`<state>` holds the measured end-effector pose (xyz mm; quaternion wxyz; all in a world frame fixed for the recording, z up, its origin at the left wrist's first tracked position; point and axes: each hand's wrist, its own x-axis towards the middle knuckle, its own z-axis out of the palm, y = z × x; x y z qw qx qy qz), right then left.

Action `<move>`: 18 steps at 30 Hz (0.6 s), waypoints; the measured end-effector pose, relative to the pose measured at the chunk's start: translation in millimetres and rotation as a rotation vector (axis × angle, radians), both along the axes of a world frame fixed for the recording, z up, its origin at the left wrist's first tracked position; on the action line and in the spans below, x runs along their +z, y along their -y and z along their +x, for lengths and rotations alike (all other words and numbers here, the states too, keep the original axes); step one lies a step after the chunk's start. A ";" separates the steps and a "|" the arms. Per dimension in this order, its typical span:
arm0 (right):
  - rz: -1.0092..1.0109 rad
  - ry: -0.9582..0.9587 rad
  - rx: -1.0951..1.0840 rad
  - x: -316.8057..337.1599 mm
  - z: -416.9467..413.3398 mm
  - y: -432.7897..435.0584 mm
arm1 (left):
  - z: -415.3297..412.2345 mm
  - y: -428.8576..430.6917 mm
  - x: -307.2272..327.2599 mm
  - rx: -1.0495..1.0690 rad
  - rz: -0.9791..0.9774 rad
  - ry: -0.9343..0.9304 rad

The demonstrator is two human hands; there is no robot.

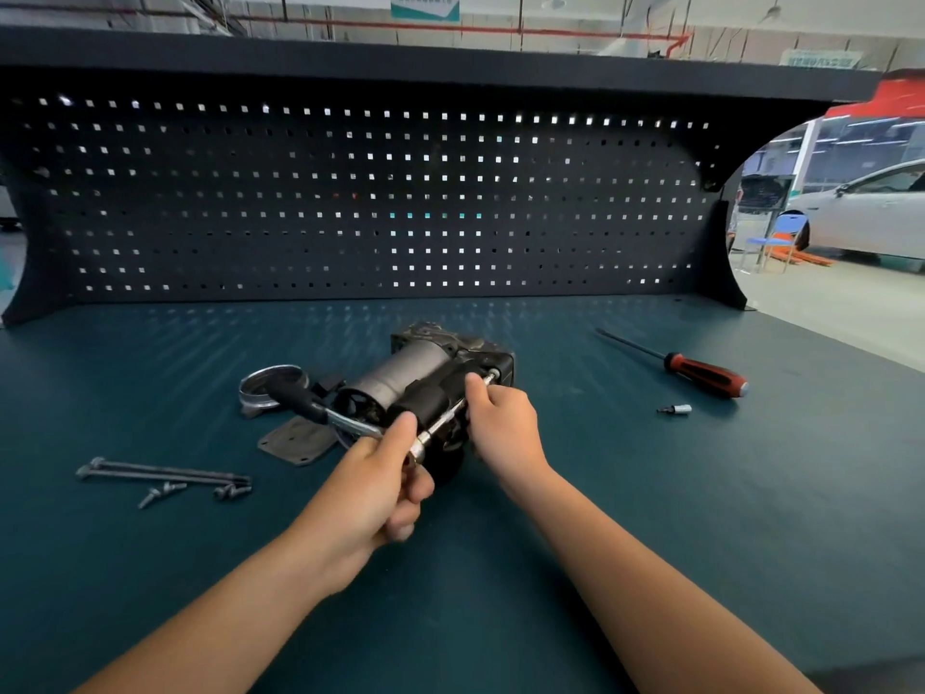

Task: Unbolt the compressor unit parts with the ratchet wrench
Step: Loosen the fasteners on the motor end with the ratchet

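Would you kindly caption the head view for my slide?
Left hand and right hand grip a ratchet wrench at the compressor.

The left forearm (240, 608) and right forearm (650, 583) are bare, unsleeved up to the wrists. The left hand (373, 480) and right hand (505, 425) are bare too.

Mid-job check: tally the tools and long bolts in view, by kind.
ratchet wrench: 1
screwdriver: 1
socket bit: 1
long bolts: 2
Total: 5
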<state>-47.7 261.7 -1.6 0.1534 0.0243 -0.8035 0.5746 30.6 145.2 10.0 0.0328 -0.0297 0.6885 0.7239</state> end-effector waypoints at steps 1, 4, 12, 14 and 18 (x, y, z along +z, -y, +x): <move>0.001 0.001 -0.002 -0.1 0.1 -0.1 | 1.8 -0.1 0.9 -0.002 -0.007 -0.016; -0.008 0.026 0.000 0.3 -0.3 -0.6 | 3.2 2.7 0.2 0.088 -0.500 -0.276; 0.009 0.019 0.025 -1.8 -1.4 -0.7 | 0.5 15.6 4.5 0.109 -1.498 -0.794; -0.020 0.029 0.010 -0.6 -0.7 -0.5 | 0.4 13.6 0.2 0.085 -1.048 -0.508; -0.073 0.050 0.030 -0.6 0.0 -0.4 | -4.2 4.3 -1.0 -0.016 -0.114 -0.021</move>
